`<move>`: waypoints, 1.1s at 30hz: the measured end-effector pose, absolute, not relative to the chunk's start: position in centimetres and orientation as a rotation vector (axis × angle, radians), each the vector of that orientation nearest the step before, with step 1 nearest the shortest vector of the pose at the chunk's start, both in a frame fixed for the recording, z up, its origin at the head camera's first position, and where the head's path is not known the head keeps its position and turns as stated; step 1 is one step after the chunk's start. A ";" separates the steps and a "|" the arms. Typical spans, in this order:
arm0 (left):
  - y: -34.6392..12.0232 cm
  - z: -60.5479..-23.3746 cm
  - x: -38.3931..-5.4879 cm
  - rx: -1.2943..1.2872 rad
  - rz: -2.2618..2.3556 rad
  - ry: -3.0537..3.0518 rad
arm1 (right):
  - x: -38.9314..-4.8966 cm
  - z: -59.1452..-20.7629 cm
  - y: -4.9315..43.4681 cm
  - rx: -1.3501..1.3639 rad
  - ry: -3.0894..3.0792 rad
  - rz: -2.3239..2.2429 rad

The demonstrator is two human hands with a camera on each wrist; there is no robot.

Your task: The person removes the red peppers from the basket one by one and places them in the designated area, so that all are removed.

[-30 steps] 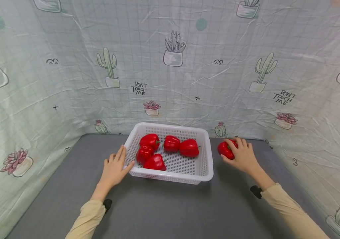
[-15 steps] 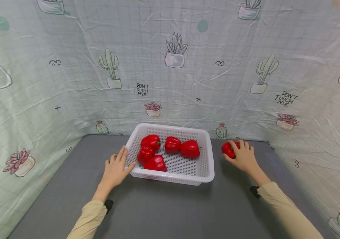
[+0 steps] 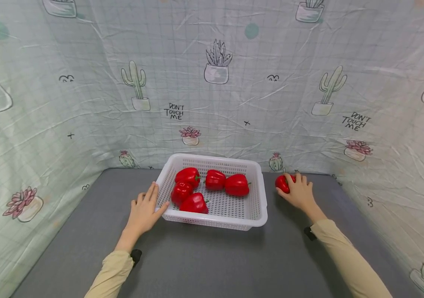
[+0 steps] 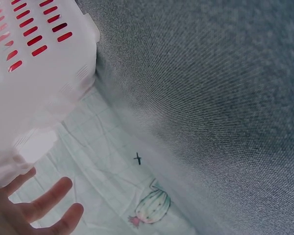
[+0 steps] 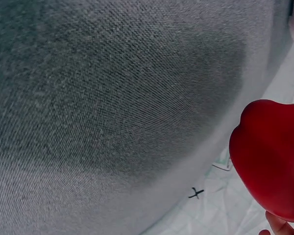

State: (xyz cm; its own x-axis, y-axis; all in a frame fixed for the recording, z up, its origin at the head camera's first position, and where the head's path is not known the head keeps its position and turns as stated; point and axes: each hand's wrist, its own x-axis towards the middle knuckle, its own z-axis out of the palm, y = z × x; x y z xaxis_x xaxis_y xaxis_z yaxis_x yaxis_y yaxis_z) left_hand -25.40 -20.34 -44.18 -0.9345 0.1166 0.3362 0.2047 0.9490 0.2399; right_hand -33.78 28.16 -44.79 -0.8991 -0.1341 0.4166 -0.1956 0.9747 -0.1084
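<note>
My right hand [image 3: 301, 194] grips a red bell pepper [image 3: 281, 183] from above, right of the basket. In the right wrist view this bell pepper [image 5: 272, 156] looms large, with fingertips [image 5: 280, 225] at its lower edge. A white slotted plastic basket [image 3: 212, 220] stands in the middle, with several red bell peppers inside, among them one at the front left [image 3: 194, 203] and one at the right [image 3: 237, 185]. My left hand [image 3: 141, 213] rests on the basket's left rim, fingers extended, thumb over the front left corner. The left wrist view shows its fingers [image 4: 49, 198] spread beside the basket wall [image 4: 44, 93].
Everything stands on a grey cloth-covered table [image 3: 204, 265]. A pale curtain [image 3: 234, 99] printed with cacti and potted plants encloses the back and both sides. The basket sits near the table's back edge, close to the curtain.
My right hand, holding the bell pepper, has shifted slightly, and its forearm has swung to the left. My left hand and the basket have stayed in place.
</note>
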 end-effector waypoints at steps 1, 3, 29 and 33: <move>-20.3 -44.2 -25.4 -0.233 -0.389 -2.784 | -33.9 -44.9 28.1 0.226 -2.716 0.208; -20.3 -44.2 -25.4 -0.229 -0.391 -2.789 | -34.2 -45.0 28.0 0.207 -2.738 0.214; -20.2 -44.3 -25.6 -0.211 -0.402 -2.815 | -36.0 -45.6 27.5 0.142 -2.832 0.191; -20.2 -44.3 -25.6 -0.202 -0.402 -2.810 | -36.2 -45.7 27.5 0.181 -2.805 0.162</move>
